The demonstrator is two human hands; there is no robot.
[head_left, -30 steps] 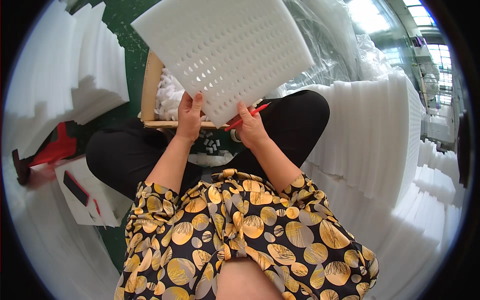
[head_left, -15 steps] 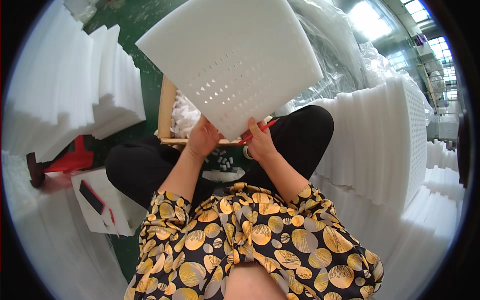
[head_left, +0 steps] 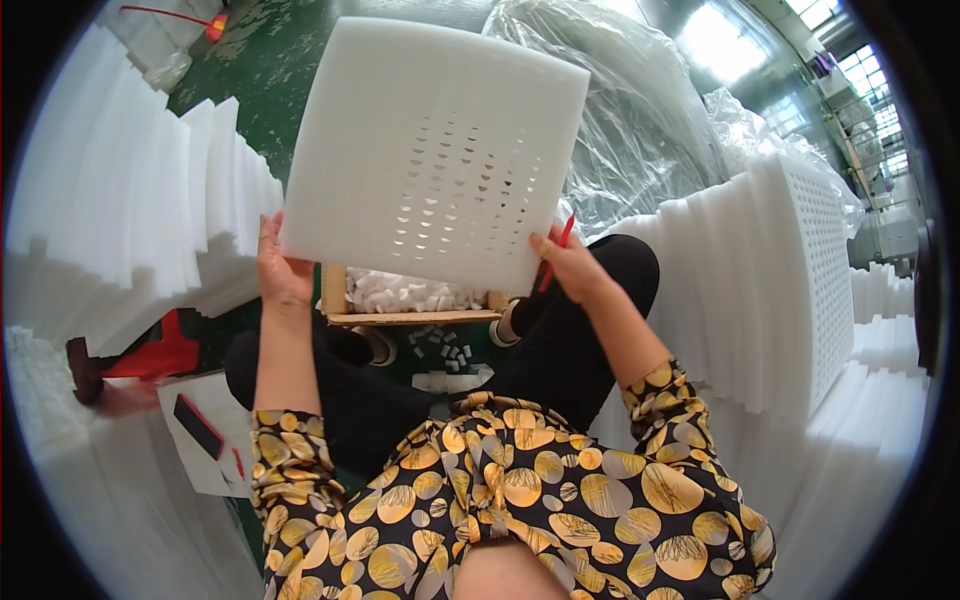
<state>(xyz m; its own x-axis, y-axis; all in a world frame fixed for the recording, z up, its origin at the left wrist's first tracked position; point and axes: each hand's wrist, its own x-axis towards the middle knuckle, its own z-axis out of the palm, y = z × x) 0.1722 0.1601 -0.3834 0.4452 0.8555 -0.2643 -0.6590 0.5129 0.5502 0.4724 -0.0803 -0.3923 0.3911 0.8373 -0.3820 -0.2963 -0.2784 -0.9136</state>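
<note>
Between my hands I hold up a square white foam sheet (head_left: 370, 130) with rows of small cut holes. My left hand (head_left: 283, 265) grips its lower left corner, fingers partly behind it. At the lower right edge, my right hand (head_left: 570, 262) pinches the sheet and also holds a slim red pen-like tool (head_left: 566, 230), whose kind I cannot make out. Below the sheet stands a cardboard box (head_left: 400, 318) with many small white foam pieces (head_left: 415, 294) in it. The sheet hides the box's far part.
Tall stacks of white foam sheets stand at left (head_left: 110, 190) and right (head_left: 740, 280). Clear plastic wrap (head_left: 640, 110) lies beyond. Small foam scraps (head_left: 450, 352) litter the green floor before my lap. A phone-like black slab (head_left: 198, 427) rests on a white block at lower left.
My left hand has shifted left to the sheet's corner, and my right hand has moved right. The sheet has turned to lie squarer and sits lower, showing more floor beyond it.
</note>
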